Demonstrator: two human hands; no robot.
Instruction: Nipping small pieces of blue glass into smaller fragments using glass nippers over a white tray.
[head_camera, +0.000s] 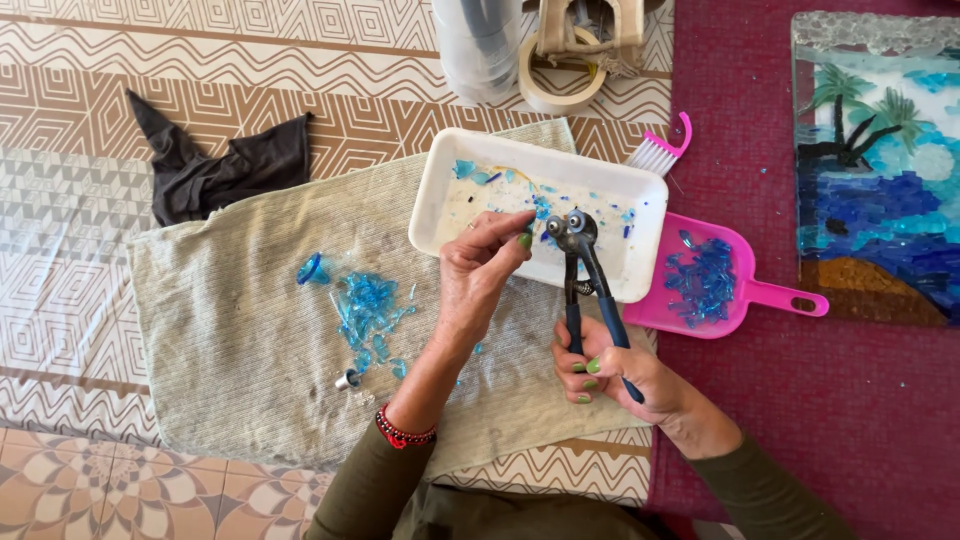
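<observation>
My right hand (612, 368) grips the blue handles of wheeled glass nippers (577, 255), whose two round cutting wheels sit over the white foam tray (452, 172). My left hand (482, 270) pinches a small piece of blue glass at the nipper wheels, fingertips just above the tray's near wall. Small blue glass bits lie scattered inside the tray. Left of my left arm, a heap of blue glass shards (368, 310) rests on the grey-green cloth (230, 350).
A pink dustpan (770, 294) holding blue glass chips lies right of the tray, with a pink brush (660, 152) behind it. A glass mosaic picture (880, 170) lies on dark red cloth at far right. Tape roll (560, 88), clear container (478, 45), dark rag (215, 165).
</observation>
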